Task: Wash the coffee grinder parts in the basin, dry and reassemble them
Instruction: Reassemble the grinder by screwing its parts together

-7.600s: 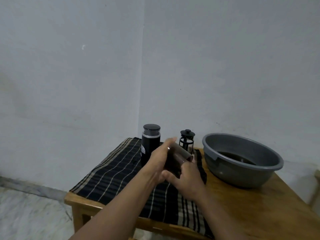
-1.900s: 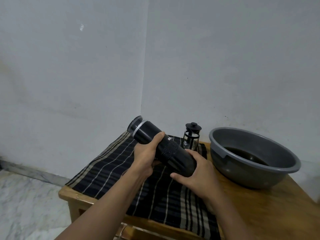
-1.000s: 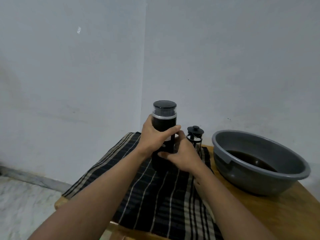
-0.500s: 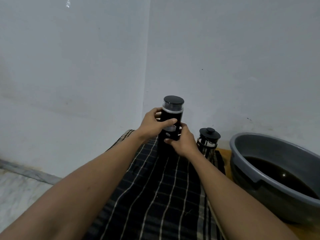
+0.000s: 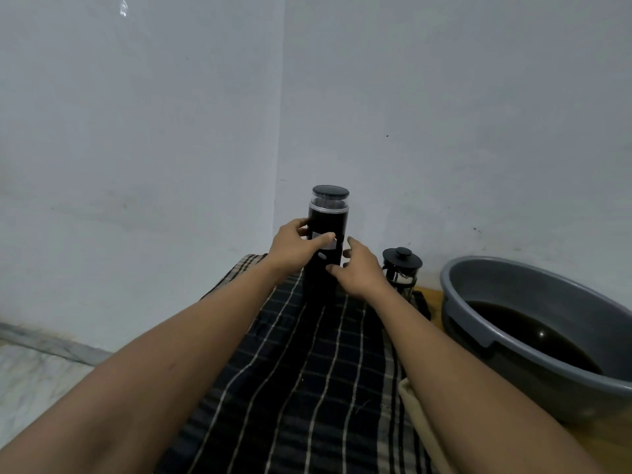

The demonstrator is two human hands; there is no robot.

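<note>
The black coffee grinder (image 5: 329, 217) stands upright on the dark striped cloth (image 5: 307, 388) at the far end of the table, its lid on. My left hand (image 5: 294, 249) grips its body from the left, thumb across the front. Close against the grinder's lower right side is my right hand (image 5: 355, 268), fingers relaxed and loosely spread, thumb near the body. The grey basin (image 5: 547, 323) with dark water sits at the right.
A small black French press (image 5: 402, 268) stands just right of the grinder, behind my right hand. The wooden table (image 5: 429, 292) shows between cloth and basin. White walls meet in a corner behind. A marble floor (image 5: 30, 371) lies at the lower left.
The grinder went from lying tilted in both hands to standing upright on the cloth. My right hand has loosened off its body; my head has moved closer and lower.
</note>
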